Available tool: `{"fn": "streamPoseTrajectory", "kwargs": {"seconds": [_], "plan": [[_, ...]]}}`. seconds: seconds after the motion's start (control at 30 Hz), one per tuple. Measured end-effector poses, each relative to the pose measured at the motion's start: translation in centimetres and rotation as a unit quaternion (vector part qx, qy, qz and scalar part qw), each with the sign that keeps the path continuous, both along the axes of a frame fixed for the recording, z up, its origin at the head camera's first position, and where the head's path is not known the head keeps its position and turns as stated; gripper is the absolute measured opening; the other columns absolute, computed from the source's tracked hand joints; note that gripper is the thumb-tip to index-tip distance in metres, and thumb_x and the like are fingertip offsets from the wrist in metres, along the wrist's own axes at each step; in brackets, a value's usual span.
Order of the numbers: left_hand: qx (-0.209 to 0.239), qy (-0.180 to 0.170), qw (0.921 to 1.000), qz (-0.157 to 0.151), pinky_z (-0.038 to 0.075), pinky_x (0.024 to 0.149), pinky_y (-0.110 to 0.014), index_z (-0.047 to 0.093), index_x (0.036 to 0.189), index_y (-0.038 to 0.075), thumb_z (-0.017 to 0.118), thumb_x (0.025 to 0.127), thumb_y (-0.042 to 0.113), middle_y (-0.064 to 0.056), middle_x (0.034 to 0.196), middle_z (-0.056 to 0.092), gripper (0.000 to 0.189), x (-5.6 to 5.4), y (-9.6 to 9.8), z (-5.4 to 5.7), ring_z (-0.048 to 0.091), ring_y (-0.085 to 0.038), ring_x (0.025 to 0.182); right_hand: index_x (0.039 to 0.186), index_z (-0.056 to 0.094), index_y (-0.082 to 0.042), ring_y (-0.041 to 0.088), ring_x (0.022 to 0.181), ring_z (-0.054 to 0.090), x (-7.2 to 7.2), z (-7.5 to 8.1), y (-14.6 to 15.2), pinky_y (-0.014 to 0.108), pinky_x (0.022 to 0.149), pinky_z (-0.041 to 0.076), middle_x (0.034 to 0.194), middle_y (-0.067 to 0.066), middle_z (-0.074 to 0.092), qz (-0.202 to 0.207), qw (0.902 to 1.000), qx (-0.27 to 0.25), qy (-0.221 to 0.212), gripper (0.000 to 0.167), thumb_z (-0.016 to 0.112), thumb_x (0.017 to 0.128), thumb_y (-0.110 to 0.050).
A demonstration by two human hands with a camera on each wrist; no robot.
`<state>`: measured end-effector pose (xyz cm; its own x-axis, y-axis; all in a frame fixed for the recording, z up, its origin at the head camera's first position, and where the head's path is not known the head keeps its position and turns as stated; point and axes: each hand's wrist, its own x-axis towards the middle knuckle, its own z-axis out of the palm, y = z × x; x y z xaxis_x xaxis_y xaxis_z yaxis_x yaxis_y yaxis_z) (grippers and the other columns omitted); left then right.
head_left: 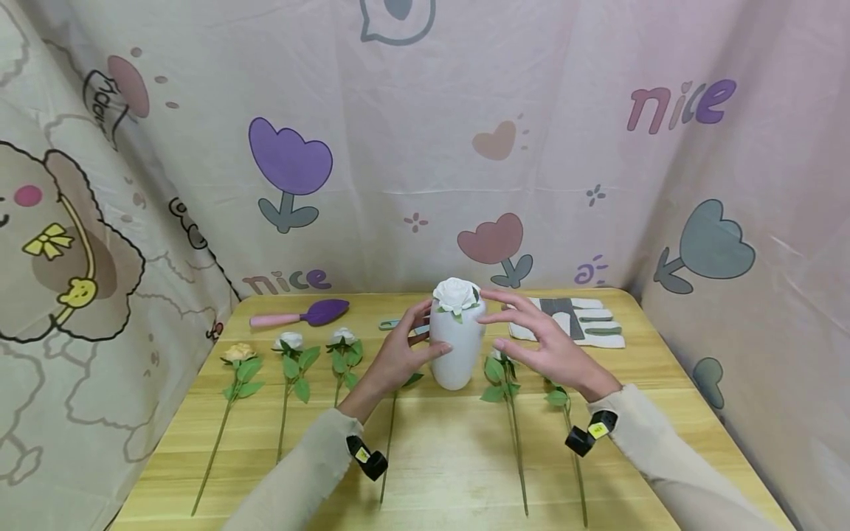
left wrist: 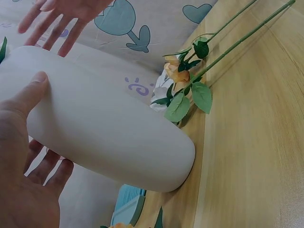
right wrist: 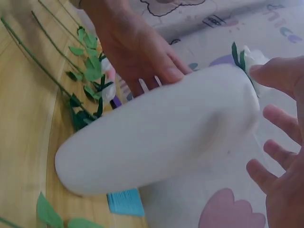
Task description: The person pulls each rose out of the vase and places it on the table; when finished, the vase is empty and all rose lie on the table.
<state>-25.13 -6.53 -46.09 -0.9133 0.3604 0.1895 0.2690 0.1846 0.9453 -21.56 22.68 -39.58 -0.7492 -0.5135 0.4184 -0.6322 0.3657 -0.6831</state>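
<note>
A white vase [head_left: 455, 365] stands on the wooden table, with a white rose [head_left: 455, 295] at its mouth and small green leaves over the rim. My left hand [head_left: 406, 348] holds the vase's left side, thumb in front and fingers behind; the left wrist view shows that thumb lying on the smooth vase wall [left wrist: 114, 128]. My right hand [head_left: 547, 346] is at the upper right of the vase, fingers spread and loosely bent. In the right wrist view, its thumb is by the rose's petals [right wrist: 255, 59]; whether it touches them I cannot tell. The rose's stem is hidden inside the vase.
Left of the vase lie a yellow rose [head_left: 237, 352], two white roses [head_left: 289, 341] and another stem. Two more stemmed roses [head_left: 510, 398] lie to the right. Behind are a purple trowel [head_left: 327, 313], a teal brush [right wrist: 126, 202] and gloves [head_left: 567, 322].
</note>
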Motion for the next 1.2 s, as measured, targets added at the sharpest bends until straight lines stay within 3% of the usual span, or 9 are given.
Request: {"fn": "streamPoseTrajectory", "kwargs": {"seconds": [0.33, 0.73, 1.07, 1.2], "plan": [[0.003, 0.005, 1.0, -0.003, 0.045, 0.125, -0.06, 0.038, 0.168, 0.026, 0.084, 0.098, 0.024, -0.012, 0.163, 0.051, 0.084, 0.0, 0.0, -0.1, 0.05, -0.035, 0.151, 0.148, 0.069, -0.026, 0.032, 0.168, 0.023, -1.0, 0.2, -2.3, 0.077, 0.128, 0.026, 0.175, 0.001, 0.04, -0.016, 0.9994, 0.032, -0.001, 0.044, 0.073, 0.105, -0.02], [0.004, 0.005, 1.0, -0.005, 0.046, 0.124, -0.06, 0.035, 0.169, 0.022, 0.082, 0.098, 0.026, -0.011, 0.165, 0.049, 0.085, -0.1, 0.1, -0.1, 0.049, -0.035, 0.151, 0.152, 0.065, -0.028, 0.029, 0.17, 0.02, -1.8, 0.8, -4.4, 0.077, 0.129, 0.023, 0.172, 0.007, 0.045, -0.051, 0.9969, 0.06, 0.002, 0.046, 0.071, 0.107, -0.033], [0.001, 0.007, 1.0, 0.0, 0.047, 0.123, -0.059, 0.037, 0.169, 0.024, 0.083, 0.098, 0.028, -0.008, 0.162, 0.052, 0.084, -0.1, 0.1, -0.1, 0.051, -0.032, 0.149, 0.158, 0.059, -0.022, 0.033, 0.162, 0.035, -2.4, 1.6, -5.6, 0.074, 0.125, 0.035, 0.171, 0.007, 0.044, -0.041, 0.9977, 0.043, 0.033, 0.049, 0.065, 0.11, -0.027], [0.001, 0.003, 1.0, 0.0, 0.046, 0.124, -0.059, 0.037, 0.169, 0.023, 0.083, 0.098, 0.028, -0.008, 0.163, 0.051, 0.085, -0.1, 0.1, -0.2, 0.05, -0.032, 0.15, 0.16, 0.056, -0.021, 0.033, 0.16, 0.039, -3.0, 2.1, -6.1, 0.07, 0.121, 0.043, 0.172, 0.007, 0.042, -0.029, 0.999, 0.024, 0.025, 0.048, 0.062, 0.112, -0.023]]}}
